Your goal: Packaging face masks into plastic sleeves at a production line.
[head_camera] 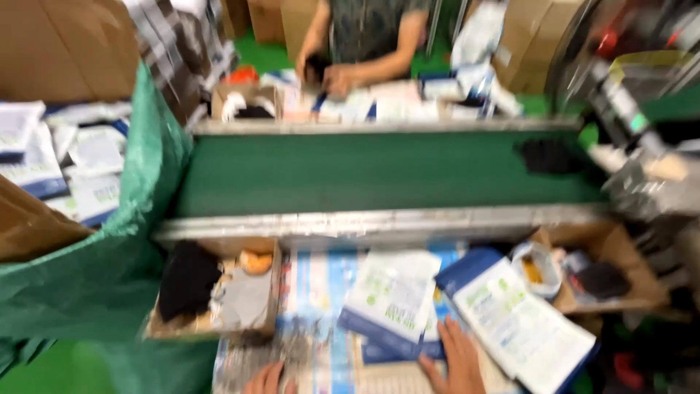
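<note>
At far left a large green woven sack (109,248) slumps against the workbench, its mouth crowding the edge of a shallow brown cardboard tray (211,325) that holds dark cloth and a crumpled grey wrapper. Just right of the tray, the person's left hand (266,379) shows only its fingertips at the bottom edge of the frame, resting on a worktop papered with blue-and-white sheets (317,292); whether it is relaxed or curled cannot be told. Further right, the right hand (456,361) lies flat with fingers spread, pressing the lower edge of a flat white-and-blue printed pouch (390,299), which lies slightly tilted at mid-bench over other packets. Beside it a larger white-and-blue flat packet (521,325) slants toward the bench's right corner, touching a second cardboard tray (620,248) of small dark items. Behind the bench a green conveyor belt (379,171) between metal rails runs bare but for one dark bundle (547,155) at right. Across it, another worker's hands (332,73) sort packets.
</note>
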